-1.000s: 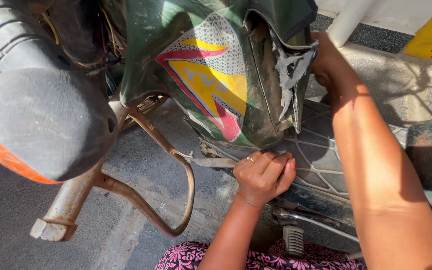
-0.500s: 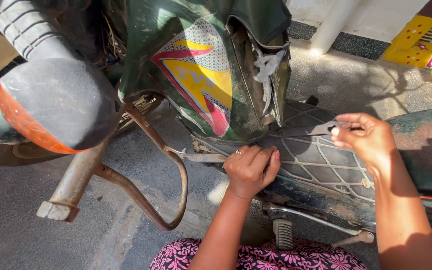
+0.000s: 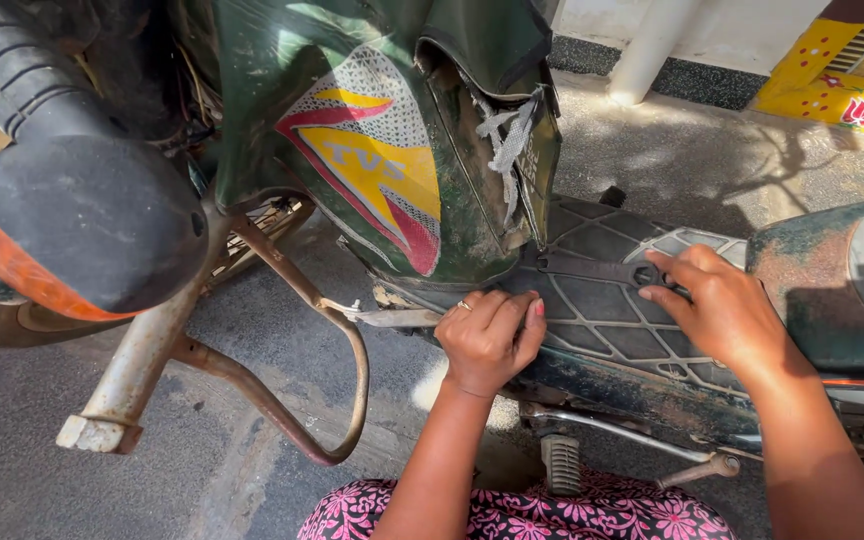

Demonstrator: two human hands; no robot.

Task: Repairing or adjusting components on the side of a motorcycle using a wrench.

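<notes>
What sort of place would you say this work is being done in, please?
Probably outdoors at a roadside or yard: sunlit paved ground, a painted yellow wall behind, and a worn green scooter that both hands work on.
</notes>
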